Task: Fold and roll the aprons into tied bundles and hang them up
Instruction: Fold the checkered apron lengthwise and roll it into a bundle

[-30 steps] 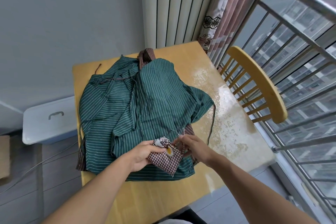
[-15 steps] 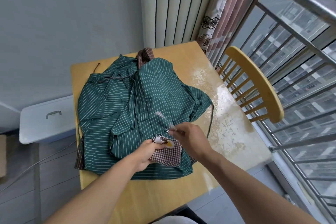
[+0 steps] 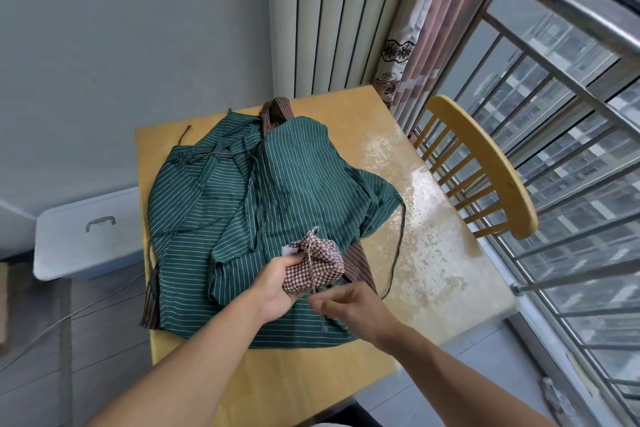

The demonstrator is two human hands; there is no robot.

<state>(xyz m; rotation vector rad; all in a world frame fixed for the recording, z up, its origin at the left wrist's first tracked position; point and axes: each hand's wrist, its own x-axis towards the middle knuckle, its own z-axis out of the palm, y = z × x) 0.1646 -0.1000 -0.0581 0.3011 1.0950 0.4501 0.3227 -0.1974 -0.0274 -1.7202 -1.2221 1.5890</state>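
A small rolled bundle of red-and-white checked apron [image 3: 320, 262] is held just above the table, with my left hand [image 3: 277, 282] gripping its left side. A thin strap [image 3: 313, 279] runs down across the bundle's front. My right hand [image 3: 349, 307] is below and to the right of the bundle, fingers pinched on the strap's lower end. Under the bundle a green striped apron [image 3: 277, 191] lies spread and rumpled on the wooden table [image 3: 433, 253]. A brown striped apron [image 3: 360, 263] shows beneath the green one.
A yellow wooden chair [image 3: 491, 163] stands against the table's right side, next to a metal window railing [image 3: 571, 211]. A pale storage box with a handle [image 3: 90, 229] sits on the left. A dark cord [image 3: 398, 246] trails over the table right of the aprons.
My right hand has come down from above the bundle to below it, drawing the strap over the bundle's front. My left hand has turned the bundle more upright.
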